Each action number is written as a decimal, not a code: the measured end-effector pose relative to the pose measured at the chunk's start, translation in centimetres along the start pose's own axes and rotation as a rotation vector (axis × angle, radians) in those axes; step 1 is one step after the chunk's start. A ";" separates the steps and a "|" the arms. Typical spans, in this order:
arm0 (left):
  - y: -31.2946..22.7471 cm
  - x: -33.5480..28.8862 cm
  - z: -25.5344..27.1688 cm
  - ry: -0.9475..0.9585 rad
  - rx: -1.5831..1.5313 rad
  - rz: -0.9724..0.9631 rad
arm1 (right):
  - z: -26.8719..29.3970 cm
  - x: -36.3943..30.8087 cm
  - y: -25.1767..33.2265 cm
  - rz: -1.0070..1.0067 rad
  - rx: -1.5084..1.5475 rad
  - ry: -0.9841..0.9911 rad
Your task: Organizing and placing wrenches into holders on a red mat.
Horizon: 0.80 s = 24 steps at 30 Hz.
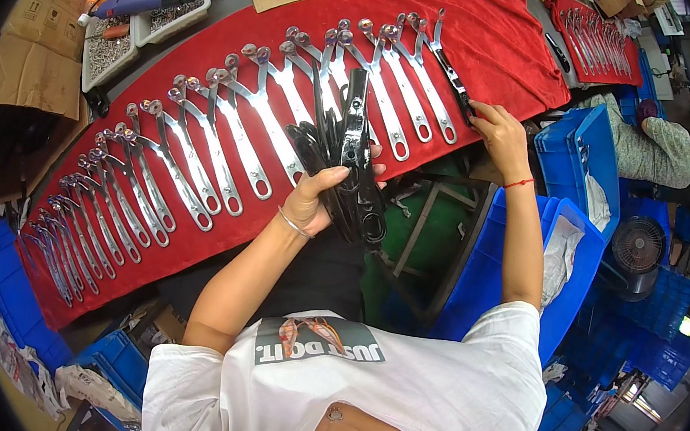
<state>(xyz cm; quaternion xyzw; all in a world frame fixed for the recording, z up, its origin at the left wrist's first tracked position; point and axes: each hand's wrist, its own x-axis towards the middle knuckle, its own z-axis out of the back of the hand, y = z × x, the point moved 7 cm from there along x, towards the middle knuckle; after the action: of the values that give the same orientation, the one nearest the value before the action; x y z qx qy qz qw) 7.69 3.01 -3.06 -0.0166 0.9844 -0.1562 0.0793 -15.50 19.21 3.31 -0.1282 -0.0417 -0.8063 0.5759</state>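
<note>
My left hand (pixel 315 199) is closed around a bundle of glossy black handle pieces (pixel 355 145), held upright over the table's near edge. Each piece is long and narrow, with holes along its length. At the right end of the row, my right hand (pixel 500 138) pinches the lower end of one black handle piece (pixel 455 82). That piece lies along a shiny metal tool part with a forked head, whose upper tip (pixel 438 30) shows beyond it. Several similar metal tool halves (pixel 261 171) with slotted ends lie fanned out to the left, partly hidden by the bundle.
A red cloth (pixel 499 30) covers the curved table. White trays of small metal parts (pixel 109 56), a blue power tool (pixel 144 3) and a cardboard box (pixel 35 40) are at the far left. Blue crates (pixel 474 271) and another person (pixel 650 151) are on the right.
</note>
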 end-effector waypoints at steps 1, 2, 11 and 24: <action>0.0 0.0 -0.1 -0.012 -0.030 -0.012 | 0.0 0.0 -0.1 0.001 0.000 0.000; -0.1 0.0 -0.2 -0.024 -0.062 -0.024 | -0.2 -0.1 -0.1 0.008 -0.009 0.015; -1.3 0.8 -0.2 -0.194 0.178 -0.081 | 5.9 5.0 10.8 -0.111 0.707 -0.043; -1.8 1.7 0.2 -0.230 0.134 -0.090 | 5.3 4.3 14.0 -0.149 0.985 -0.168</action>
<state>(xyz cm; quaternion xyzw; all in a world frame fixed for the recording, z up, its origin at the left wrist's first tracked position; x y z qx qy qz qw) 6.06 1.12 -2.97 -0.0731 0.9544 -0.2222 0.1854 -2.80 11.77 8.40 0.0974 -0.4723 -0.7168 0.5036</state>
